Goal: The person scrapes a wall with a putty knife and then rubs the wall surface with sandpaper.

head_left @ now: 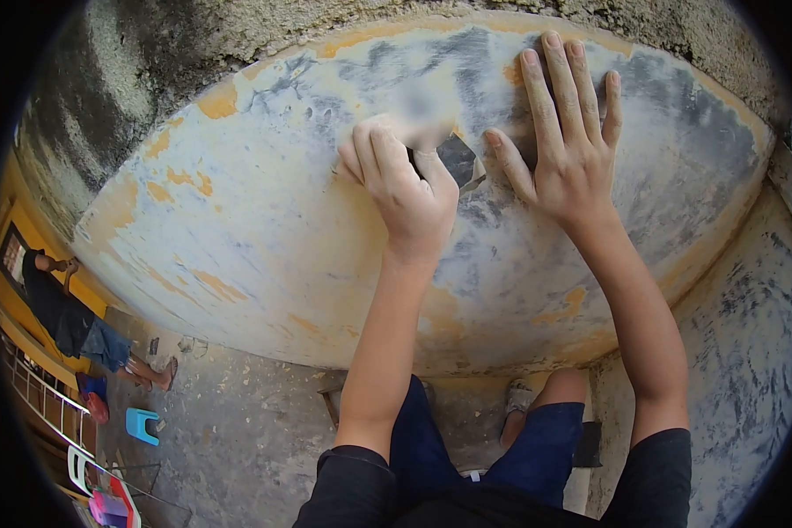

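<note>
My left hand (403, 180) is closed round a dark, flat piece (460, 162) that looks like sandpaper, its corner sticking out to the right of my fingers. Both are up against a wall (308, 238) with worn white, grey and orange patches. A blurred spot covers part of the wall just above my left fingers. To the right, my right hand (572, 141) lies flat on the same wall, fingers spread and pointing up, holding nothing. The fingers look dusty.
Rough concrete (194, 31) borders the wall's top. At the left stands a person (62, 308) in dark clothes, near a blue stool (142, 425), a metal ladder (48, 405) and a white chair (79, 471). Another mottled wall (739, 352) rises at the right.
</note>
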Motion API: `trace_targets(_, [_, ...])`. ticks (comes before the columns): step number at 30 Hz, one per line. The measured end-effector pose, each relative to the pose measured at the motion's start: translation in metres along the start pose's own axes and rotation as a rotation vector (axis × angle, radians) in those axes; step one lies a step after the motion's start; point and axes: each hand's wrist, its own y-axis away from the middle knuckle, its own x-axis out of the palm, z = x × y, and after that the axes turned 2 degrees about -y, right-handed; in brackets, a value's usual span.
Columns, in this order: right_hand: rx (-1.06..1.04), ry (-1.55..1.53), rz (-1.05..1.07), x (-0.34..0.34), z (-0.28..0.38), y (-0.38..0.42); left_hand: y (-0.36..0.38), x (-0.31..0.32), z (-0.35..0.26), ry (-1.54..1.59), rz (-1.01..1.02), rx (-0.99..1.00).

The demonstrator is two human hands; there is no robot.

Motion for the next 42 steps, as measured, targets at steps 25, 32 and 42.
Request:
trace_targets(25, [-0.016, -0.002, -0.004, 0.0, 0.0, 0.0, 0.004, 0.001, -0.005, 0.001, -0.068, -0.086])
trace_targets(32, [-0.017, -0.001, -0.004, 0.001, -0.002, -0.001, 0.056, -0.006, -0.005, -0.016, -0.068, -0.155])
trace_targets(42, [-0.018, 0.0, -0.003, 0.001, -0.001, -0.001, 0.061, -0.014, -0.011, -0.029, -0.037, -0.18])
